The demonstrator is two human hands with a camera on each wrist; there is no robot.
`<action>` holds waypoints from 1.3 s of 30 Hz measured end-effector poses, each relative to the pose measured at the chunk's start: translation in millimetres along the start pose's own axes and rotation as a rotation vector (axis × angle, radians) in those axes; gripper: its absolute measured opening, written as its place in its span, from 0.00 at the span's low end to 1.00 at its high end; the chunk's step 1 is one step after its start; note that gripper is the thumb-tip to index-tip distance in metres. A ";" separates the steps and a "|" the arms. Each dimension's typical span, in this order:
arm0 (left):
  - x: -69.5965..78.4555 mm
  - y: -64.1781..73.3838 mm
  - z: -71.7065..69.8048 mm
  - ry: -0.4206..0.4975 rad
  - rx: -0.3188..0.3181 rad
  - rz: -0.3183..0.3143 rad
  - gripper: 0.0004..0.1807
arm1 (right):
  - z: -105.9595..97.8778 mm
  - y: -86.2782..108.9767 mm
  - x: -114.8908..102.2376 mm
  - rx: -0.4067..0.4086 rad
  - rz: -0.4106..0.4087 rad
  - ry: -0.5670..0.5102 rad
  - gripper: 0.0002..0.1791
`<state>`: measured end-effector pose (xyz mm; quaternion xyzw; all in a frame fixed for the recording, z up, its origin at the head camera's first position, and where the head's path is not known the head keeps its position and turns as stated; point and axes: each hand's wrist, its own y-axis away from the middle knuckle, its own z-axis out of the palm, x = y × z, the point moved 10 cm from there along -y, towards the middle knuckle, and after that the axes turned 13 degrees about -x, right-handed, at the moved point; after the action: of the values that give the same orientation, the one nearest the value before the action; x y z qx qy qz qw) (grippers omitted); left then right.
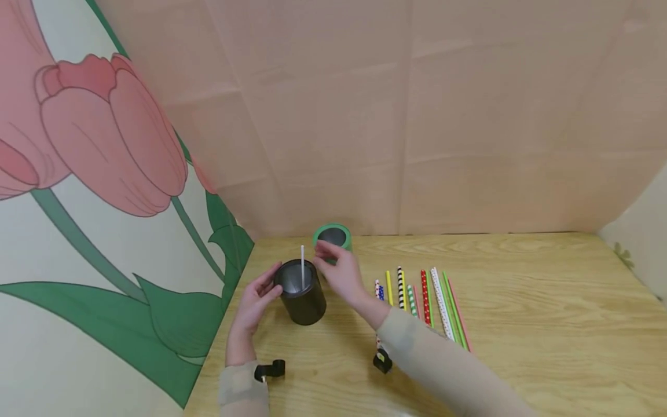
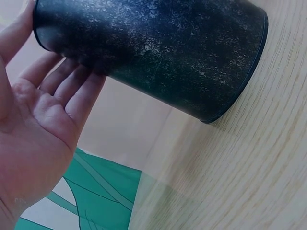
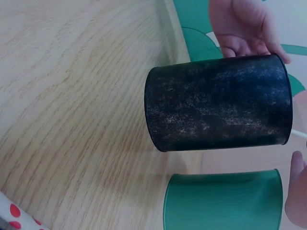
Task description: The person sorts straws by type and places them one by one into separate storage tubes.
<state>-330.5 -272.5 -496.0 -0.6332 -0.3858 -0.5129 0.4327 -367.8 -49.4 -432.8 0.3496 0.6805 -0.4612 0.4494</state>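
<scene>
A black cylindrical can (image 1: 304, 304) stands upright on the table, with one pale drinking straw (image 1: 302, 266) rising out of its open top. My left hand (image 1: 255, 301) holds the can at its upper left side, thumb at the rim and fingers round the wall. In the left wrist view the fingers of that left hand (image 2: 45, 105) lie against the dark mottled side. My right hand (image 1: 339, 271) is by the can's right rim, fingers loosely bent and apart from the straw. A fingertip (image 3: 297, 187) shows below the straw in the right wrist view.
Behind the right hand stands a green can (image 3: 223, 201). Several colourful straws, among them a red dotted straw (image 1: 425, 298) and a black-striped straw (image 1: 400, 288), lie side by side on the wooden table (image 1: 547, 313). A tulip-patterned wall (image 1: 120, 133) borders the left.
</scene>
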 end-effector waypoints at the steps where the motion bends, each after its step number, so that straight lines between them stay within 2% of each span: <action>1: -0.5 0.2 -0.4 -0.001 0.001 0.001 0.33 | -0.8 0.0 0.1 0.001 -0.001 -0.004 0.24; 14: -2.9 0.4 -1.4 0.002 -0.004 0.004 0.33 | -16.7 8.7 9.2 0.025 0.036 -0.039 0.21; 21: -4.9 0.2 -3.8 -0.013 0.004 -0.019 0.33 | -37.3 23.2 17.3 0.019 0.061 -0.097 0.21; 28: -6.5 1.9 -6.0 -0.019 0.014 -0.029 0.33 | -73.4 44.5 30.6 0.023 0.112 -0.066 0.20; 34: -7.1 2.8 -6.6 -0.016 0.016 -0.030 0.32 | -115.0 67.9 48.0 0.022 0.195 -0.096 0.21; 39: -5.9 2.9 -6.1 -0.024 0.014 -0.028 0.32 | -151.6 87.6 59.9 0.008 0.218 -0.090 0.23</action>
<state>-330.7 -279.5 -501.7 -0.6308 -0.4030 -0.5087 0.4253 -354.7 126.0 -490.3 0.4020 0.6158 -0.4277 0.5256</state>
